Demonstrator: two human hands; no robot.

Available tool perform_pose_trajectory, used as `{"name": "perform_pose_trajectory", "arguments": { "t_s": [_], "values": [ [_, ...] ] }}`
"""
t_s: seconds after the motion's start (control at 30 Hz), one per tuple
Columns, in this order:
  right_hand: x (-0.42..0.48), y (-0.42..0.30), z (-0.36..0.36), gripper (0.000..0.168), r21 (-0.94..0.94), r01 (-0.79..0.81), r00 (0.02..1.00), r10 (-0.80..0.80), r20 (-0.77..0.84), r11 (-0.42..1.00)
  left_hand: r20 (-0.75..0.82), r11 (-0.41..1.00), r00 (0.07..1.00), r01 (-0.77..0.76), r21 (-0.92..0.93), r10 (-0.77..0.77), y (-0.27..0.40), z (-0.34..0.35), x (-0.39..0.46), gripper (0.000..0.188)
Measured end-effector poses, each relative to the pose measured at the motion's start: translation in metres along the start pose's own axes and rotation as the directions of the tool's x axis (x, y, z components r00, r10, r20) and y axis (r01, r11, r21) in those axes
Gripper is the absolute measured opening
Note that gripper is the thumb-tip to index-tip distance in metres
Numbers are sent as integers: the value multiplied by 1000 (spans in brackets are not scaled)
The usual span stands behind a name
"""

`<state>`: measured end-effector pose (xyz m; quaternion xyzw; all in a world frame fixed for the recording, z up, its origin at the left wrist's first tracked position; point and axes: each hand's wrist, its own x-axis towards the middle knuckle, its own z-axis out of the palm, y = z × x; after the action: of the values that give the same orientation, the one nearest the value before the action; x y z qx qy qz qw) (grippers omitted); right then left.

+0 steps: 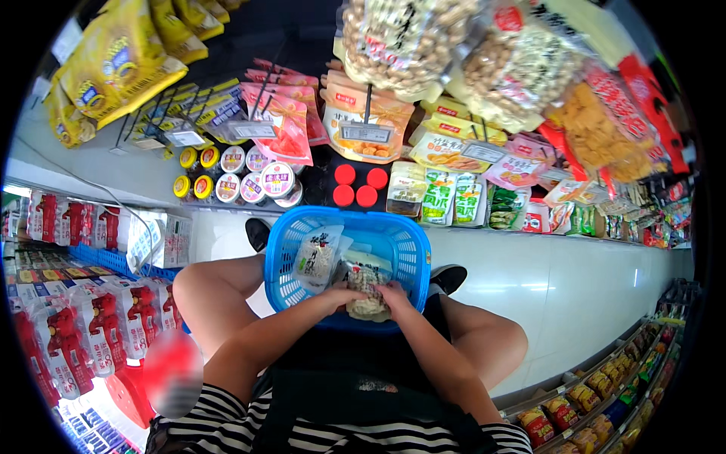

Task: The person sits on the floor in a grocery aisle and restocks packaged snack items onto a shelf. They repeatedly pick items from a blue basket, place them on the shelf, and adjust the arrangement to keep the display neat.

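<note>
A blue plastic shopping basket stands between the person's legs, close to the shelf. Over its near side, my left hand and my right hand hold a clear-and-cream food packet from its two sides; its contents look like nuts or beans. Another clear packet with pale contents lies in the basket at the left. More packaging shows behind the held packet, partly hidden by it. The fingertips under the packet are hidden.
Snack pouches hang from hooks ahead, with large peanut bags above. Round-lidded jars and red-lidded containers line the low shelf. Wrapped red-and-white bottle packs stand left; a snack rack curves along the lower right.
</note>
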<state>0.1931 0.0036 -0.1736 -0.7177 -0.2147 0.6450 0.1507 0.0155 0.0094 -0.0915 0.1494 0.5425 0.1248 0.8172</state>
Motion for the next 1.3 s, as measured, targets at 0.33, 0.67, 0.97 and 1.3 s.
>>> {"name": "perform_pose_trajectory", "arguments": {
  "t_s": [0.33,0.67,0.97,1.3],
  "values": [
    [-130,-40,-7,72,603,77,972,-193,131,794,45,959,982,-188,213,183,5,5,-95,75],
    [-258,-129,-27,70,416,787,540,-835,-109,455,213,534,617,-773,341,758,81,68,-186,78],
    [-292,-214,-77,71,451,812,469,-874,-128,370,271,365,481,-848,383,834,156,120,-230,74],
    [-319,-302,-112,65,382,902,299,-929,-218,200,338,62,179,-942,331,924,224,156,-231,74]
  ]
}}
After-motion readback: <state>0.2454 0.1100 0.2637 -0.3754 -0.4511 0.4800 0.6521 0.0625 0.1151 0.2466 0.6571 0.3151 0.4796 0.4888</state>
